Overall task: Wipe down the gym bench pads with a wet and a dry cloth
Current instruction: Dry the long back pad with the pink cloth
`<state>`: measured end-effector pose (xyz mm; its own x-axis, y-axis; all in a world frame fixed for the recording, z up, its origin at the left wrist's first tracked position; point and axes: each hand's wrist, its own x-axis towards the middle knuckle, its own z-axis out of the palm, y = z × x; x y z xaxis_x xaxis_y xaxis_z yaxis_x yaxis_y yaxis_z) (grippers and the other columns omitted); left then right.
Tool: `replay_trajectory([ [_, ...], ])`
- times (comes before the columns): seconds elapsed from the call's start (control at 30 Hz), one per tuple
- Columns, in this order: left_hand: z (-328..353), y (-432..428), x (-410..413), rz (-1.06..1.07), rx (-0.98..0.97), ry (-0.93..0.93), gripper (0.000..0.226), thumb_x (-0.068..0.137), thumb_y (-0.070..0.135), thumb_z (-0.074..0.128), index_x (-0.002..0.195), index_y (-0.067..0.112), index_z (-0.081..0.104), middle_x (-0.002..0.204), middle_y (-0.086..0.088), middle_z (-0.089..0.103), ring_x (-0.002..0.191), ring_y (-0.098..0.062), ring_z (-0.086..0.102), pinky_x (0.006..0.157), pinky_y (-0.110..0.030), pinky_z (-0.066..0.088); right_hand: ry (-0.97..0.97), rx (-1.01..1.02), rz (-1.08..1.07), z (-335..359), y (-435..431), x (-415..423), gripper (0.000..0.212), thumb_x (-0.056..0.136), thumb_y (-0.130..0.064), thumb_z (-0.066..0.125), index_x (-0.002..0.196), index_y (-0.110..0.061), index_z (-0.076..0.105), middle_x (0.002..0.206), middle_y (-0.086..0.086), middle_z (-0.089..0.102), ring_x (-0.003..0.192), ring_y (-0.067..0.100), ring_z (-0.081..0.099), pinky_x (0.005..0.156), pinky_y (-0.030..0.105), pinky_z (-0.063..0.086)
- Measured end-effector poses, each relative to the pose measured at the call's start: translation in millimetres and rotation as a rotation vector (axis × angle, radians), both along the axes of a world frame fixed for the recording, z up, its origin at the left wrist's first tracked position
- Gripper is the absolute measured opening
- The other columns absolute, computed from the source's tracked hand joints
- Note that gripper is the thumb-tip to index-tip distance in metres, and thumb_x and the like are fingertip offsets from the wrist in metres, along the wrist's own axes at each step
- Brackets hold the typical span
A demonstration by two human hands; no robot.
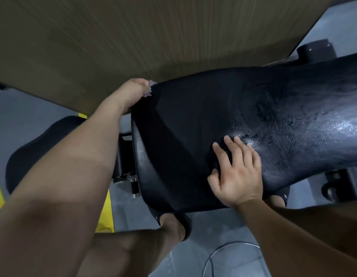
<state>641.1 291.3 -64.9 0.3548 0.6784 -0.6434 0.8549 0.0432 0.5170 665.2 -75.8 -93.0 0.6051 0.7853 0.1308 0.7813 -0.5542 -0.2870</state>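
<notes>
Fingers (238,146) of right hand (239,176) atop cloth (218,158)

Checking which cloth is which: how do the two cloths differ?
The purple cloth is pale, bunched in the left hand at the edge of the bench pad; the black cloth is dark, pressed flat under the right hand mid-pad. Both touch the pad.

Dry vinyl, wet vinyl — and two cloths.
The black pad (193,108) looks like smooth leatherette, matt where dry, glossy where wet; the dark cloth (218,156) under my right hand (239,172) is soft and matt, the lilac cloth (149,89) fuzzy — the wall panel (133,37) grained wood.
</notes>
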Motion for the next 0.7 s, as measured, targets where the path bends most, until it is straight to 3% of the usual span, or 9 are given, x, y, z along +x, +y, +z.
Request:
replay_trajectory([
  [0.07, 8.6, -3.0, 21.0, -0.157, -0.047, -0.052, 0.032, 0.102, -0.002, 0.044, 0.076, 0.014, 0.054, 0.075, 0.0, 0.05, 0.061, -0.005, 0.054, 0.052, -0.01, 0.044, 0.0, -0.011, 0.005, 0.3, -0.1, 0.9, 0.069, 0.073, -0.037, 0.06, 0.139, -0.015, 0.063, 0.147, 0.015, 0.054, 0.141, 0.036, 0.044, 0.118, 0.053, 0.028],
  [0.17, 15.1, -17.0, 62.8, -0.44, -0.076, -0.016, 0.024, 0.099, 0.008, 0.05, 0.076, 0.01, 0.054, 0.079, -0.004, 0.055, 0.071, -0.008, 0.06, 0.076, -0.021, 0.045, -0.005, -0.019, 0.017, 0.2, -0.8, 1.9, 0.071, 0.071, -0.037, 0.06, 0.138, -0.014, 0.063, 0.147, 0.015, 0.054, 0.14, 0.036, 0.045, 0.117, 0.054, 0.031],
  [0.27, 13.8, -42.6, 96.5, -0.656, -0.012, -0.019, 0.031, 0.109, 0.024, 0.037, 0.123, 0.009, 0.06, 0.111, -0.008, 0.067, 0.104, -0.017, 0.063, 0.094, -0.024, 0.049, -0.004, -0.038, 0.015, 0.6, -1.6, 1.7, 0.072, 0.071, -0.038, 0.06, 0.139, -0.015, 0.063, 0.147, 0.014, 0.054, 0.14, 0.035, 0.045, 0.117, 0.053, 0.03],
  [0.33, 10.4, -51.0, 92.4, -0.773, 0.155, -0.025, 0.045, 0.11, 0.034, 0.035, 0.152, 0.022, 0.042, 0.145, -0.004, 0.056, 0.13, -0.019, 0.054, 0.112, -0.028, 0.038, 0.004, -0.052, 0.016, 1.4, -1.8, 1.4, 0.072, 0.071, -0.039, 0.06, 0.139, -0.016, 0.063, 0.148, 0.014, 0.053, 0.141, 0.035, 0.045, 0.118, 0.052, 0.029],
  [0.4, 8.0, -46.6, 72.4, -0.831, 0.287, -0.04, 0.053, 0.108, 0.038, 0.04, 0.159, 0.026, 0.029, 0.155, -0.002, 0.046, 0.139, -0.02, 0.045, 0.112, -0.026, 0.032, 0.014, -0.051, 0.016, 1.8, -1.7, 1.8, 0.071, 0.071, -0.039, 0.06, 0.139, -0.016, 0.063, 0.148, 0.013, 0.054, 0.141, 0.035, 0.045, 0.118, 0.052, 0.03],
  [0.47, 7.8, -31.9, 53.9, -0.854, 0.301, -0.042, 0.052, 0.106, 0.038, 0.047, 0.156, 0.026, 0.035, 0.147, -0.003, 0.053, 0.133, -0.022, 0.051, 0.105, -0.028, 0.037, 0.024, -0.045, 0.016, 1.9, -1.3, 1.9, 0.07, 0.072, -0.039, 0.06, 0.139, -0.017, 0.063, 0.148, 0.013, 0.054, 0.141, 0.035, 0.045, 0.118, 0.052, 0.03],
  [0.53, 11.1, -22.4, 48.6, -0.878, 0.289, 0.02, 0.036, 0.104, 0.04, 0.049, 0.139, 0.028, 0.051, 0.125, 0.0, 0.064, 0.116, -0.022, 0.059, 0.095, -0.032, 0.044, 0.028, -0.039, 0.014, 2.1, -1.5, 1.5, 0.07, 0.072, -0.038, 0.061, 0.139, -0.017, 0.063, 0.148, 0.013, 0.054, 0.141, 0.034, 0.045, 0.119, 0.051, 0.029],
  [0.63, 14.0, -23.8, 64.7, -0.892, 0.277, 0.108, 0.024, 0.106, 0.04, 0.044, 0.107, 0.02, 0.056, 0.094, 0.006, 0.059, 0.096, -0.018, 0.056, 0.08, -0.033, 0.04, 0.034, -0.019, 0.012, 1.2, -2.1, 2.0, 0.07, 0.071, -0.037, 0.063, 0.138, -0.016, 0.064, 0.148, 0.013, 0.054, 0.141, 0.035, 0.046, 0.119, 0.051, 0.03],
  [0.7, 11.9, -30.9, 80.8, -0.898, 0.269, 0.08, 0.027, 0.108, 0.038, 0.04, 0.095, 0.019, 0.054, 0.087, 0.009, 0.054, 0.089, -0.015, 0.054, 0.076, -0.03, 0.037, 0.037, -0.014, 0.012, 0.4, -2.6, 2.2, 0.07, 0.071, -0.037, 0.064, 0.138, -0.016, 0.064, 0.148, 0.013, 0.054, 0.141, 0.035, 0.046, 0.119, 0.051, 0.03],
])
